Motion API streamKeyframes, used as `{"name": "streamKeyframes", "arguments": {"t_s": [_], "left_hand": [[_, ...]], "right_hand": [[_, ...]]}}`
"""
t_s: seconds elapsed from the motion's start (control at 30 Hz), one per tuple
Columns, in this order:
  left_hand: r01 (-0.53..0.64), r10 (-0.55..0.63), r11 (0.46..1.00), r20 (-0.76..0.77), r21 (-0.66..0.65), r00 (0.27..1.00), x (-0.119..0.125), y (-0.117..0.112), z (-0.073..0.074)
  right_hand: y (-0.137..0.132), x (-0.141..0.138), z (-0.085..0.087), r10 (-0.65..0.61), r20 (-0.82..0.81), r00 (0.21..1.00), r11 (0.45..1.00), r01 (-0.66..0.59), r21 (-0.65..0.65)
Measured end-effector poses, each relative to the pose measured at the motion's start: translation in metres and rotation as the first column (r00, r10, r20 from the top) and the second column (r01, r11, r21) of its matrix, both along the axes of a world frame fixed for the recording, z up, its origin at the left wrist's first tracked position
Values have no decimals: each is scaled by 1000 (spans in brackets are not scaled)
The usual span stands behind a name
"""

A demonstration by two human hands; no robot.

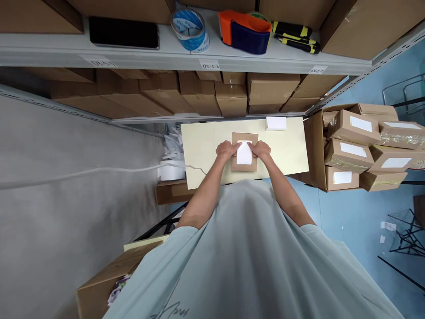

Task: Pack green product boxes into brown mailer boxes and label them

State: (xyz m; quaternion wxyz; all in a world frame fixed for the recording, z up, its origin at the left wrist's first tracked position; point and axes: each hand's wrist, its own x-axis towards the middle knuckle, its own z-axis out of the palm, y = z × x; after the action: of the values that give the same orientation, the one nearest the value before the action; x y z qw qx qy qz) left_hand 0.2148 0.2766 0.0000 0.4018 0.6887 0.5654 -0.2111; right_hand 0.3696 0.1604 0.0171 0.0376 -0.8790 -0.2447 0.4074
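Note:
A small brown cardboard box (245,168) lies on the cream tabletop (206,137) in front of me. On its top face is a white label (244,155). My left hand (227,149) grips the box's left side, its thumb on the label's upper left corner. From the right side, my right hand (261,149) holds the box the same way, with its thumb at the label's upper right. The other fingers of both hands are curled and partly hidden along the box's sides. Behind the box, near the table's back edge, sits a white stack of labels (276,124).
A shelf (212,57) above the table bears a phone (124,33), blue tape (190,30), an orange-and-navy tape dispenser (245,32) and yellow-black cutters (295,37). Right stands a large carton (315,150) of labelled boxes. A white cable (133,169) crosses from the left.

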Motion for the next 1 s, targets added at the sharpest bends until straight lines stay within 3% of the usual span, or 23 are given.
{"name": "streamKeyframes", "arguments": {"t_s": [0.17, 0.33, 0.53, 0.67, 0.87, 1.0], "left_hand": [[223, -223, 974, 24, -24, 975, -21, -10, 2], [230, -237, 971, 106, 70, 966, -35, -27, 6], [196, -196, 981, 23, -3, 980, -19, -15, 20], [145, -145, 984, 15, -98, 989, -6, 0, 23], [189, -195, 909, 23, -370, 981, 10, 16, 22], [188, -187, 889, 44, -417, 981, 10, 11, 20]], "right_hand": [[-18, -15, 10, 213, 64, 975, 976, -210, -56], [-39, -40, 18, 337, 84, 938, 942, -336, -26], [-22, -31, 20, 328, 101, 939, 941, -316, -120], [-3, -16, 21, 246, 60, 967, 964, -238, -122], [18, -14, 21, 129, 28, 991, 980, -123, -153], [20, -14, 18, 137, 41, 990, 981, -130, -145]]}}
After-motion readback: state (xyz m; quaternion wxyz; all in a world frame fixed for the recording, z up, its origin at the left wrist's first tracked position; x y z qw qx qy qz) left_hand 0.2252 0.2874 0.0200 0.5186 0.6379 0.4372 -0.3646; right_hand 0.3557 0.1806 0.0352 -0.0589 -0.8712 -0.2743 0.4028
